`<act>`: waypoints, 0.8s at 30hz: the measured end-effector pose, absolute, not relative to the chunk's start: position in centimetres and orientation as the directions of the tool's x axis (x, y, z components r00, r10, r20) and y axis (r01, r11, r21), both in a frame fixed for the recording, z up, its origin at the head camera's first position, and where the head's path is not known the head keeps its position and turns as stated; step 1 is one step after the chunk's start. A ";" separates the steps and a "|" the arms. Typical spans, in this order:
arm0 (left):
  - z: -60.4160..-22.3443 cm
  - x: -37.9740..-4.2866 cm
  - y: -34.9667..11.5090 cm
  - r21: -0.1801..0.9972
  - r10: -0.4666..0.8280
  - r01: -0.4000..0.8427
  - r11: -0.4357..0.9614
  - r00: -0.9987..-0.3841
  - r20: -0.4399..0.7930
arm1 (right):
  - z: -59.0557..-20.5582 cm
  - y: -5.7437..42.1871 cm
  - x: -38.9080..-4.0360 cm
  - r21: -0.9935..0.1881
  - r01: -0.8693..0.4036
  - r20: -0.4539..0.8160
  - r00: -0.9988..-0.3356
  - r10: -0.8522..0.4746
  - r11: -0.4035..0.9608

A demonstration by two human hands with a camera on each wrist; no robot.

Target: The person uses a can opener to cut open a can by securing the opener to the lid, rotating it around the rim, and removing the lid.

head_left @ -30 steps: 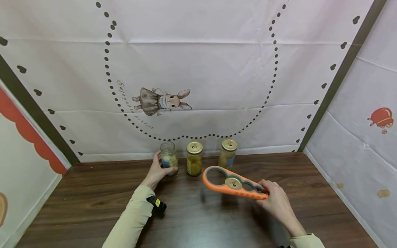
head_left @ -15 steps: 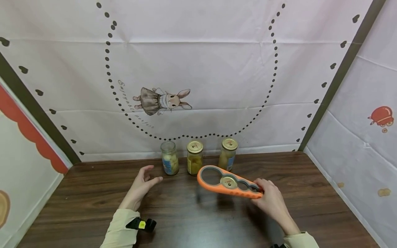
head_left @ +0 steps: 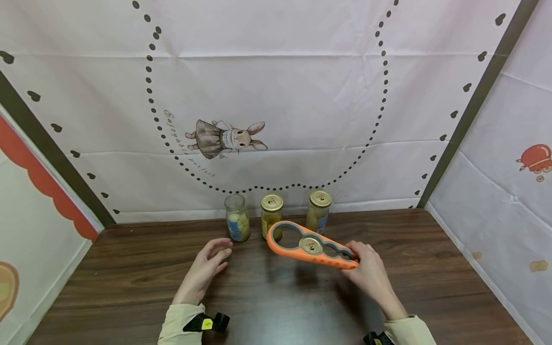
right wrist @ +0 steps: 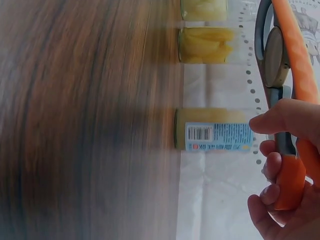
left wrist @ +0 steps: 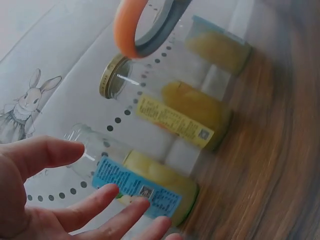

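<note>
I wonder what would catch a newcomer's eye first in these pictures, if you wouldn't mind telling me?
Probably the bright orange opener, held in the right hand above the table, with a gold lid in its middle opening. Next, near the table's back edge, comes the lidless left jar, beside the capped middle jar and right jar. Behind them, a sideways rabbit print marks the pale cloth.

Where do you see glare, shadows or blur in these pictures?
Head view: pale glare on the table, soft dark shadows below the orange opener; left wrist view: wood grain smeared toward the right; right wrist view: tabletop blurred, blue barcode label sharper.
</note>
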State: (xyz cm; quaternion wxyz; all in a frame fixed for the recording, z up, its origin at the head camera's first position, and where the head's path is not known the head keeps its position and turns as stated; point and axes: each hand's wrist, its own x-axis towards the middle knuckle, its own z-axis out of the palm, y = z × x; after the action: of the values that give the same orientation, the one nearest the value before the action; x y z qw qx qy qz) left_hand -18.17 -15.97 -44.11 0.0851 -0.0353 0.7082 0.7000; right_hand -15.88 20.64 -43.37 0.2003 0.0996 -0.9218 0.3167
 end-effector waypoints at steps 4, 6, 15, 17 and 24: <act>-44.5 -18.1 -15.2 0.984 0.082 -0.172 -0.046 -0.982 -0.168 | -43.4 20.1 -16.0 -0.546 -0.321 0.431 -0.900 -0.069 0.773; -44.7 -18.0 -14.9 0.983 0.095 -0.169 -0.074 -0.982 -0.162 | -43.5 19.9 -16.0 -0.549 -0.329 0.425 -0.901 -0.081 0.768; -45.7 -17.9 -13.0 0.960 0.128 -0.199 -0.199 -0.976 -0.176 | -43.6 18.9 -16.0 -0.570 -0.363 0.417 -0.901 -0.121 0.737; -45.9 -17.9 -12.4 0.953 0.115 -0.205 -0.225 -0.976 -0.182 | -43.7 18.7 -16.0 -0.570 -0.371 0.423 -0.897 -0.125 0.733; -46.2 -18.4 -10.0 0.923 0.147 -0.227 -0.311 -0.971 -0.189 | -44.0 17.7 -16.1 -0.561 -0.400 0.449 -0.883 -0.139 0.725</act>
State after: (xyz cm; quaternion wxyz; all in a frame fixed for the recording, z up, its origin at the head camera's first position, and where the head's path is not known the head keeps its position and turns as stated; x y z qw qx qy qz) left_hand -18.37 -9.96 -46.19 0.1158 -0.0348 0.5753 0.8089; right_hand -16.09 17.72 -44.00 0.1916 0.1482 -0.9088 0.3397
